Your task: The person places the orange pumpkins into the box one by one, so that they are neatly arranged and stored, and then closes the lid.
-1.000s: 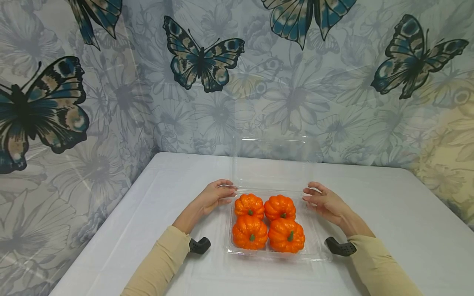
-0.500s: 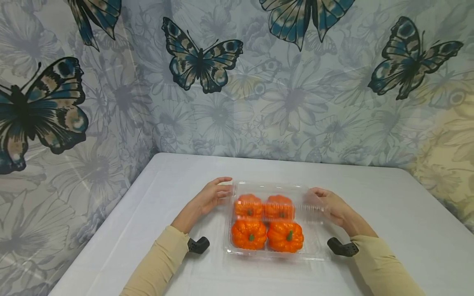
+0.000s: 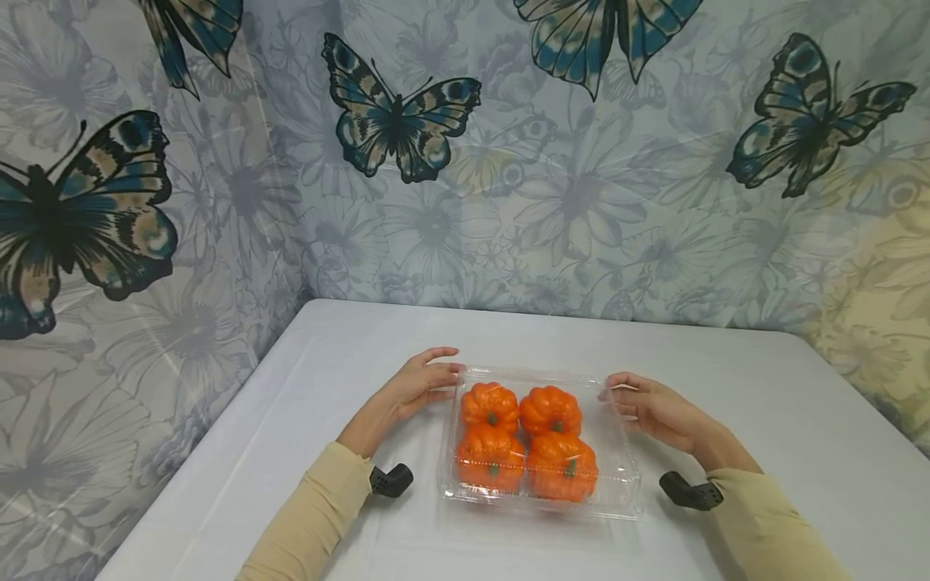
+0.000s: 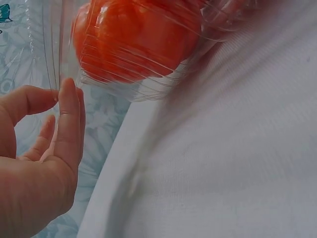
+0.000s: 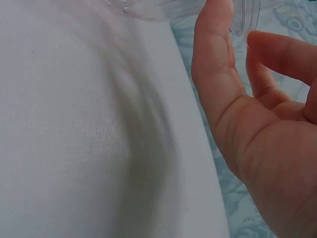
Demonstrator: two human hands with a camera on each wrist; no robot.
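A clear plastic clamshell container (image 3: 616,464) sits on the table with its lid down over several small orange pumpkins (image 3: 550,410) with green stems. My left hand (image 3: 414,386) is at its far left corner. In the left wrist view, thumb and finger of that left hand (image 4: 47,153) pinch the clear rim beside one pumpkin (image 4: 138,39). At the far right corner is my right hand (image 3: 659,411). The right wrist view shows the right hand (image 5: 262,124) with the clear plastic edge (image 5: 242,20) between its thumb and finger.
White cloth covers the table (image 3: 349,339). Behind it hangs a backdrop (image 3: 567,202) printed with flowers and blue butterflies. A black wrist device (image 3: 392,481) shows at the left cuff, another black wrist device (image 3: 692,491) at the right cuff.
The lid has swung from upright at the back, down and forward over the pumpkins. My right hand followed it and shifted slightly right; the left hand stays at its corner.
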